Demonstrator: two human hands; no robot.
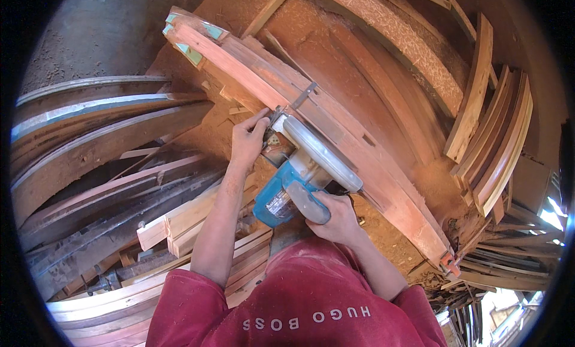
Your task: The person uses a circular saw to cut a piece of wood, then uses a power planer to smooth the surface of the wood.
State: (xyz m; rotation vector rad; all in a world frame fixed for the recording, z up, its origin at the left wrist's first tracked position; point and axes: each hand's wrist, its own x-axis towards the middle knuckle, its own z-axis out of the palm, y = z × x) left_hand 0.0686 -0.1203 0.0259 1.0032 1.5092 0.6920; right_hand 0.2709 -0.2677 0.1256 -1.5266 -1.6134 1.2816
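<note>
A blue and grey circular saw (277, 198) with a silver blade guard (320, 152) rests on a long reddish wooden beam (383, 167). My right hand (336, 216) is wrapped round its rear handle. At the saw's front, my left hand (247, 140) is closed, with thumb and fingers pinching the edge of the base. A thin metal guide bar (304, 95) sticks out from there across the beam. The blade is hidden by the guard and the wood. Pale green paint marks the beam's far left end.
An orange clamp (449, 264) sits at the beam's near right end. Curved timbers (96, 128) are piled on the left, with pale planks (197, 218) below. More curved boards (497, 137) stand on the right. Sawdust (389, 218) covers the ground around the beam.
</note>
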